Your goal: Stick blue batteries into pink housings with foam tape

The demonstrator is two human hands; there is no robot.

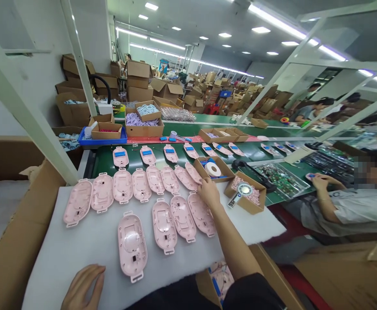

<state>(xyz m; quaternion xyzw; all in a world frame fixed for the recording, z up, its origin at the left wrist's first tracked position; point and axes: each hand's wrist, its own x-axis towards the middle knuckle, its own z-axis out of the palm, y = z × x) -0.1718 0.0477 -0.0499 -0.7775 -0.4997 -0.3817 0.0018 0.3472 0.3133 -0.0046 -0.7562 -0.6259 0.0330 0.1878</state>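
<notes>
Near the frame's centre my right hand reached with loose fingers, grasping nothing, touching the pink shells crowded edge to edge on the white surface, so one nudge risked shoving neighbours askew, while my left hand rested flat and empty.

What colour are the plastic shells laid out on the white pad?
Pale pink shells, seen best in the head view; the right hand reaches among them.

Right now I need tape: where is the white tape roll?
In the head view, right of centre: the white tape roll sits in an open cardboard box beyond the right hand, beside the pink shells.
</notes>
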